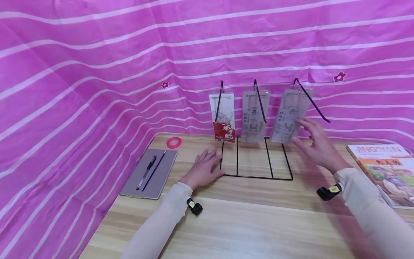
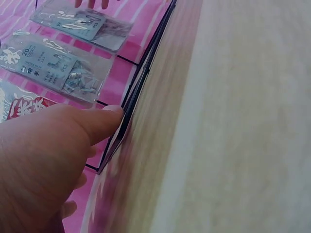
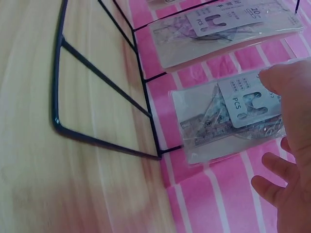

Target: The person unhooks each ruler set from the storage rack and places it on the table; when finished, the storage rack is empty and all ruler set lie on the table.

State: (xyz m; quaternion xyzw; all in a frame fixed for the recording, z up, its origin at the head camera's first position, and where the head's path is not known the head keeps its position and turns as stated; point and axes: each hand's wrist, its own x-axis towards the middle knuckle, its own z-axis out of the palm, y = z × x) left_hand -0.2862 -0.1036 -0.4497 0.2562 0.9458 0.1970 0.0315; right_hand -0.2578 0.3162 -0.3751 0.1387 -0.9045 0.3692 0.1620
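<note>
Head view: ruler pack (image 1: 286, 115) hangs on the rack's (image 1: 255, 177) right hook (image 1: 312, 99); right hand (image 1: 318, 145) at its edge, fingers apart, contact hard to confirm. Left hand (image 1: 204, 167) rests at the rack's base, fingers loosely spread. I'd expect the pack light, slick, bendy, rulers (image 3: 209, 133) inside brittle; best hold: side edges. Count: two grey packs (image 1: 253, 124), one red-white pack (image 1: 223, 131), three hooks (image 1: 260, 101), two pens (image 1: 146, 173), one each: notebook (image 1: 164, 180), tape roll (image 1: 174, 146), magazine (image 1: 388, 172).

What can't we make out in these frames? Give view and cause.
Head: fine print on the right packet, too small.
Head: lower right corner of the magazine, cut off by the right edge.
Right wrist: that packet's upper end, behind the right hand and past the edge.
Left wrist: rest of the red-and-white packet, left edge and left hand.
</note>
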